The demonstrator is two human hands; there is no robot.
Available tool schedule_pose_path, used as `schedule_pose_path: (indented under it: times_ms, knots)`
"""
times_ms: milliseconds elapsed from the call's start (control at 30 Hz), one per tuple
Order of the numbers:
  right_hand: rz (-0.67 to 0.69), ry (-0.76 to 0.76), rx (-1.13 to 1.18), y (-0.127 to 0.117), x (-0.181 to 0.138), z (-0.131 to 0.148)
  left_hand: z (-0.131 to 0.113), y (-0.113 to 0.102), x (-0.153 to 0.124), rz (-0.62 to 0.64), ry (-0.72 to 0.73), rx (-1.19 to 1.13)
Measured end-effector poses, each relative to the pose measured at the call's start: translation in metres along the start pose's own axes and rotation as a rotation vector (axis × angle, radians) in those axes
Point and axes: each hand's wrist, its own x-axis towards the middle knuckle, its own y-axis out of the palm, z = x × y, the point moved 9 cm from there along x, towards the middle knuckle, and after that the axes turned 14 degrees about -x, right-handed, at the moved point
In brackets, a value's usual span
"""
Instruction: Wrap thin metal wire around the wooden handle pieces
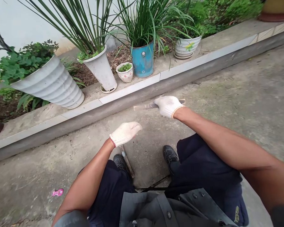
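Presently, right hand (169,106) clamped on wooden tool (144,107), long axis crosswise, tip toward curb (132,93); left hand (125,134) curled, just above slim handle (127,160), nearer it than right hand; contact indeterminate.

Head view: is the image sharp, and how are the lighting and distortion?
In the head view, the right hand and its tool look motion-blurred; lighting is soft and even, with no hard shadows or glare on the concrete; wide-angle distortion slants the curb and enlarges the right forearm.
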Motion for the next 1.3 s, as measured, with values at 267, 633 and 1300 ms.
schedule_pose_path:
  times_ms: [267, 633, 1300]
  knots:
    - [0.302, -0.646, 0.096, 0.02, -0.048, 0.077, 0.026, -0.043, 0.002, -0.203, -0.078, 0.078]
    - [-0.052, -0.164, 0.384, -0.033, -0.017, 0.023, 0.032, -0.012, 0.011, -0.083, -0.089, 0.054]
    - [0.254, -0.606, -0.063, 0.03, -0.038, 0.078, 0.005, -0.028, -0.008, -0.175, -0.03, 0.15]
